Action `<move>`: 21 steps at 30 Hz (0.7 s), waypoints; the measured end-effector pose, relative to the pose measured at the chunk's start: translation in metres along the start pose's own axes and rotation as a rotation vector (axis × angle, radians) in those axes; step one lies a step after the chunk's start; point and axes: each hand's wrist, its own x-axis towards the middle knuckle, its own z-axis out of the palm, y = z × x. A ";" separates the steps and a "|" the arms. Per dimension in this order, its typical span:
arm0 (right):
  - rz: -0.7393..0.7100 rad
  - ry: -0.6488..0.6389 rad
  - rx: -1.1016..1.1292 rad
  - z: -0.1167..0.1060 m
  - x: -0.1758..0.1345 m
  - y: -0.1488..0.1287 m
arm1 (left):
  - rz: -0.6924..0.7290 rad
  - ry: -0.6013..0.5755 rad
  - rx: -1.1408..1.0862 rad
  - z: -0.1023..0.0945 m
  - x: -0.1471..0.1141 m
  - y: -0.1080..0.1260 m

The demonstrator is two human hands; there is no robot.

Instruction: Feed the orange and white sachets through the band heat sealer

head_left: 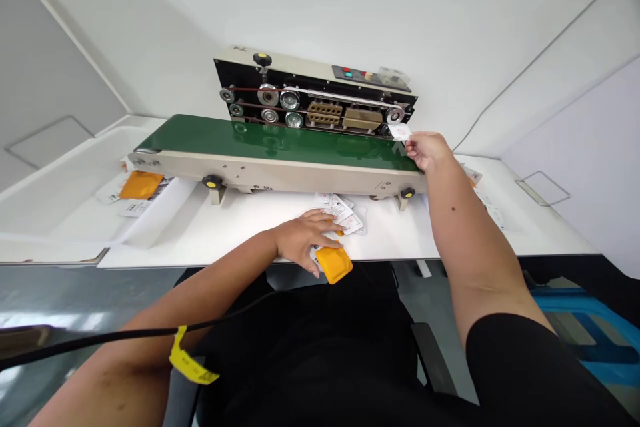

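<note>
My right hand (424, 149) pinches a small white packet (399, 132) with pink print by its edge. The packet is at the right end of the band sealing machine (320, 93), beside its lower roller and above the green conveyor belt (280, 145). My left hand (306, 240) is at the table's front edge, its fingers curled round a yellow packet (335, 263) with a white printed piece partly hidden behind it. Just beyond those fingers lie several white printed packets (347, 215), overlapping on the table.
At the left stands a white bin (160, 213) holding more packets, a yellow one (141, 185) on top. More packets (493, 210) lie right of my right forearm. A black cable with a yellow tag (193, 360) crosses my left arm. A blue stool (590, 327) stands at lower right.
</note>
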 end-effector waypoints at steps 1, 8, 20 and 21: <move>0.004 0.007 -0.038 0.003 0.001 -0.001 | -0.002 0.008 0.004 0.001 0.000 -0.001; -0.865 0.276 -0.422 0.021 -0.121 0.042 | -0.050 0.127 0.019 0.003 0.002 -0.009; -0.544 -0.272 -0.379 0.069 -0.231 0.159 | -0.586 0.703 -0.418 0.001 0.001 -0.015; -0.497 -0.293 -0.369 0.070 -0.229 0.159 | -0.578 0.699 -0.483 0.002 0.001 -0.016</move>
